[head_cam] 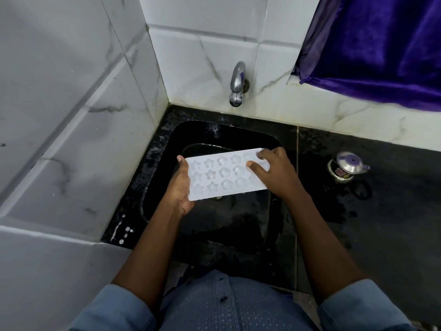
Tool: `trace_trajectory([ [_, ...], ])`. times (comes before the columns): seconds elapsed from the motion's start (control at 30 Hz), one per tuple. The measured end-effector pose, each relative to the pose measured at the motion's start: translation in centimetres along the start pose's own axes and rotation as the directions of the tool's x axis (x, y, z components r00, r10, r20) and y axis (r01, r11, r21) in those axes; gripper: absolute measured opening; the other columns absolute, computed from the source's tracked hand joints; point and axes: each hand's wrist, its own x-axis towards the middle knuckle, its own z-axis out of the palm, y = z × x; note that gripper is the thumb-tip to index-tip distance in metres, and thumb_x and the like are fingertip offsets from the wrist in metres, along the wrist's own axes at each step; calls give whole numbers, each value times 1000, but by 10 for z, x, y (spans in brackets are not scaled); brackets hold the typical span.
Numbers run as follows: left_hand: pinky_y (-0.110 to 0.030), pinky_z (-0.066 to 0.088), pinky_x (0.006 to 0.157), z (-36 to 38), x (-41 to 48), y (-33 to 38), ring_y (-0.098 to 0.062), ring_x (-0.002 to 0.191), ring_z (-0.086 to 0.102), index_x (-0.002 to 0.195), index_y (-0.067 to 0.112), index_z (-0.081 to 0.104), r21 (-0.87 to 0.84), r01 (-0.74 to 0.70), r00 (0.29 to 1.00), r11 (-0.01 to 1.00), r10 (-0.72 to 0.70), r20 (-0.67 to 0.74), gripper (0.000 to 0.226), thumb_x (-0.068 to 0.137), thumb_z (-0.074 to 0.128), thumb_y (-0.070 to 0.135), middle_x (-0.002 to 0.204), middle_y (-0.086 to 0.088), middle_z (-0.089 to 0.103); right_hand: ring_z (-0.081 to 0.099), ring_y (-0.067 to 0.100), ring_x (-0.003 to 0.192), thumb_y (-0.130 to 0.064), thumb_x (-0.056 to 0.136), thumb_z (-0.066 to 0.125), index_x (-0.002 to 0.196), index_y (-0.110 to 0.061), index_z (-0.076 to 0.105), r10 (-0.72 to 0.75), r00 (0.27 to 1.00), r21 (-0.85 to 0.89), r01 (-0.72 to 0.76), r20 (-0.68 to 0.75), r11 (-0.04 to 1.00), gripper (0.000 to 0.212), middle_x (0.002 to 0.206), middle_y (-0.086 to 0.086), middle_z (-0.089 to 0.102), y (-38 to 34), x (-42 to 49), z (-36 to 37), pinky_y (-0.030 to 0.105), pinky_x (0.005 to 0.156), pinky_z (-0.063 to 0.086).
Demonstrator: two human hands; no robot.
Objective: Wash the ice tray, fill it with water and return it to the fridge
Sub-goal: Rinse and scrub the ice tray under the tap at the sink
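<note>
Evidently mid-wash, early in the task. Holding the ice tray (222, 175) roughly level, cavities up, above the black sink (238, 134), below the tap (237, 84) at 12 o'clock. Gripping the tray's 9 o'clock end with the left hand (181, 187), thumb on the top face, fingers curled beneath. Holding the 3 o'clock end with the right hand (274, 173), bent fingertips pressed onto the star and flower cavities, probably scrubbing them.

No stream visible from the tap; cannot tell whether a trickle runs. Dark, wet-looking desk (381, 211) around the sink; small steel pot (346, 168) with purple lid at 3 o'clock, well apart from the tray.

Next, likely: freeing one hand for the tap, bringing the tray under the spout, rinsing, then keeping it level while filling to avoid spills. Fridge not in view.
</note>
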Motion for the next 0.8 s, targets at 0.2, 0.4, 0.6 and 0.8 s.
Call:
trace_trajectory([
  [0.2,-43,64,64,0,2,2,-30,100,79,130,13,67,5,-3,1000,1000,3,0,84,101,20,76,119,-15,78,52,12,100,-57,97,65,129,-24,66,11,1000,-1,-11,-27,1000,46,120,-4,45,-1,1,2,29,84,40],
  [0.4,-41,64,62,0,1,4,-29,96,80,127,14,68,10,0,1000,1000,0,1,82,102,19,75,113,-13,80,54,14,101,-57,97,65,130,-27,66,7,1000,-2,-7,-14,1000,44,119,-4,45,-2,1,0,29,84,40],
  [0.6,-42,64,62,-2,1,3,-30,97,80,131,13,66,10,4,1000,1000,-4,8,84,100,19,76,116,-14,79,52,12,98,-58,96,65,123,-25,64,8,999,-27,-9,-39,1000,43,121,-6,46,-6,-3,0,29,80,39],
  [0.8,-44,63,57,-1,0,2,-30,92,80,131,12,66,-1,10,1000,1000,-10,21,84,101,19,76,110,-13,80,50,11,102,-58,97,64,135,-25,66,30,1000,2,-30,-7,1000,50,121,-5,45,-4,-3,-1,29,87,38],
])
